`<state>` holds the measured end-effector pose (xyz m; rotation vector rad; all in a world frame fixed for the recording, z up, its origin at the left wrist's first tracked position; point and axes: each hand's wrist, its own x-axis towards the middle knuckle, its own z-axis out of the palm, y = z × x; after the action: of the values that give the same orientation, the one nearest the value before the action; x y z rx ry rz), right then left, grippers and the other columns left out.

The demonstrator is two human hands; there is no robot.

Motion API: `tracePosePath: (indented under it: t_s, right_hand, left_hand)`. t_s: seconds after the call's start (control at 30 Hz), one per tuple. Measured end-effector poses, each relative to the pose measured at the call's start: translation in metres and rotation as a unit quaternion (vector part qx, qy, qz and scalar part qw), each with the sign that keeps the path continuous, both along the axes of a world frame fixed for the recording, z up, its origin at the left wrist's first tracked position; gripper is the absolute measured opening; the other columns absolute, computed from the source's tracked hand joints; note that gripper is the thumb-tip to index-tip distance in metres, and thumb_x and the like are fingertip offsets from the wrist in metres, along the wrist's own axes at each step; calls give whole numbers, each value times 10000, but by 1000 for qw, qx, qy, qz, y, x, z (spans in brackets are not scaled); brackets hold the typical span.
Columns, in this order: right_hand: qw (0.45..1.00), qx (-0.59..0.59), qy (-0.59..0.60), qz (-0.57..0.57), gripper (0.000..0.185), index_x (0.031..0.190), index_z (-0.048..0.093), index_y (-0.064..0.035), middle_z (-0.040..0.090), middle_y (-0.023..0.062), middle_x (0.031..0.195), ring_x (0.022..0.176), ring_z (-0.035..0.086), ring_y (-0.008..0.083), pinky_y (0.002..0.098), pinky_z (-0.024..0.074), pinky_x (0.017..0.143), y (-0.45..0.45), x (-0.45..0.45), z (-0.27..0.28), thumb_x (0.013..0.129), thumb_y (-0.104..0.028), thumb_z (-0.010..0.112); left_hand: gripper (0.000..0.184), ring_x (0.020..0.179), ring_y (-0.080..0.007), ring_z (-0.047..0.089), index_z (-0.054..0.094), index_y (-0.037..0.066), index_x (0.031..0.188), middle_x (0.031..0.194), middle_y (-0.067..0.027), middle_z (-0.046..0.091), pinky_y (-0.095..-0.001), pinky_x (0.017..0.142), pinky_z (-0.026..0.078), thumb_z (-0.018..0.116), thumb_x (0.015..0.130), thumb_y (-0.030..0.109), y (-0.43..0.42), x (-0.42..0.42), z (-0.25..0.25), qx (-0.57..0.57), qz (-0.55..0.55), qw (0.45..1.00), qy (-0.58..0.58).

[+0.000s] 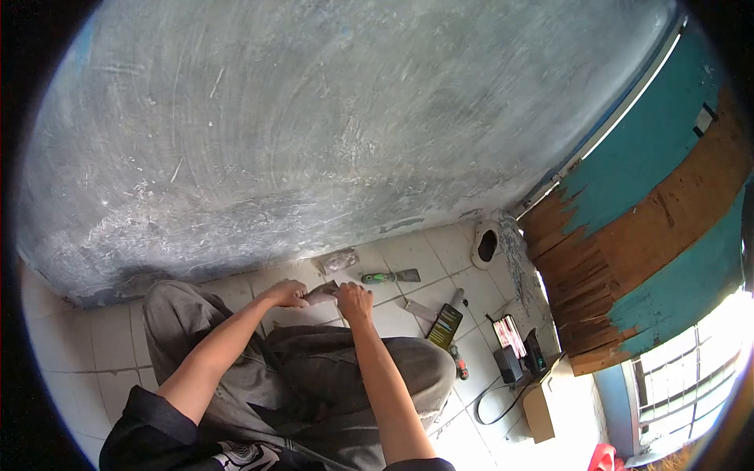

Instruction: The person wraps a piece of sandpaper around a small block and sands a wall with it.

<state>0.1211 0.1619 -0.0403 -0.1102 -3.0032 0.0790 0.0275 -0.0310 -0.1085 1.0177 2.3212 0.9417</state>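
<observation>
Between my two hands is a small bent piece of sandpaper [320, 294], greyish brown with a darker edge at its right end. My left hand [289, 293] is closed on its left end, the fingers curled. The right end is pinched by my right hand [354, 301]. Both hands are above the tiled floor, in front of my crossed legs. Just beyond them lies a crumpled clear plastic packet [340, 261]. A putty knife [390, 277] with a green and grey handle lies to the right of my right hand.
A scraped grey wall [314, 157] rises ahead. On the right lie a dark packet with yellow print [445, 325], a red-and-black tool [459, 364], a lit phone [509, 335], a cabled black box [508, 364] and a cardboard box [540, 408]. A splintered teal door [644, 228] stands beyond.
</observation>
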Motion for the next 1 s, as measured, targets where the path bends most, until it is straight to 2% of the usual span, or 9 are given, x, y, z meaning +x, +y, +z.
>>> tracePosePath:
  t_s: [0.07, 0.1, 0.23, 0.3, 0.4, 0.53, 0.7, 0.93, 1.0]
  right_hand:
    - [997, -33, -68, -34, 301, 891, 631, -94, 653, 121, 876, 839, 639, 297, 429, 490, 702, 1, 0, 4, 809, -382, 600]
    - [992, -49, -107, -42, 316, 920, 630, -96, 654, 150, 880, 862, 636, 316, 432, 491, 721, 0, 3, 13, 824, -392, 577]
    - [986, -51, -148, -50, 349, 954, 620, -85, 647, 179, 908, 869, 629, 340, 435, 489, 736, -2, 6, 25, 861, -406, 519]
    - [985, -65, -153, -54, 358, 957, 620, -85, 645, 184, 912, 877, 624, 348, 444, 486, 742, -3, 7, 26, 861, -413, 514]
    - [983, -83, -147, -67, 382, 958, 623, -82, 641, 193, 914, 893, 615, 363, 460, 479, 757, -5, 5, 24, 855, -432, 509]
    - [981, -118, -131, -86, 423, 950, 633, -72, 636, 210, 917, 915, 603, 377, 476, 470, 790, -8, 4, 22, 830, -458, 510]
    - [977, -121, -149, -95, 437, 941, 645, -55, 634, 220, 933, 911, 606, 378, 459, 472, 808, -4, 1, 17, 793, -443, 509]
    - [972, -129, -139, -140, 422, 898, 655, -31, 653, 201, 849, 859, 627, 367, 440, 486, 791, 4, -4, 8, 754, -397, 503]
    - [973, -128, -132, -138, 426, 885, 656, -25, 653, 202, 848, 856, 628, 365, 440, 488, 785, 4, -3, 9, 753, -401, 507]
  left_hand:
    - [355, 796, -258, 647, 636, 44, 885, 787, -96, 668, -376, 690, 481, 684, 737, 363, 4, 8, 8, -95, -8, 995, 42]
    - [311, 727, -239, 656, 631, 60, 855, 736, -69, 663, -377, 661, 483, 665, 754, 352, 3, 11, 13, -88, -11, 996, 28]
    - [288, 679, -232, 656, 631, 83, 889, 728, -62, 661, -380, 645, 485, 659, 753, 335, 3, 19, 30, -104, 19, 994, 8]
    - [259, 669, -213, 658, 631, 120, 930, 756, -65, 666, -379, 637, 488, 650, 757, 312, 3, 21, 35, -68, 51, 995, 56]
    - [287, 704, -209, 653, 617, 124, 1006, 818, -84, 667, -384, 656, 483, 650, 785, 303, 7, 19, 41, -103, 75, 992, 25]
    - [244, 706, -225, 659, 632, 146, 963, 830, -68, 667, -379, 657, 490, 643, 764, 287, 4, 12, 32, -66, 115, 991, 1]
    - [280, 837, -269, 633, 639, 142, 950, 836, -89, 662, -404, 689, 486, 684, 729, 308, 6, 14, 27, -59, 93, 994, 26]
    - [295, 842, -271, 619, 637, 127, 924, 829, -84, 652, -408, 713, 478, 699, 717, 327, 8, 11, 52, -55, 112, 992, 14]
    - [285, 835, -273, 616, 636, 129, 910, 818, -82, 648, -409, 707, 478, 696, 722, 335, 8, 10, 47, -72, 89, 990, 78]
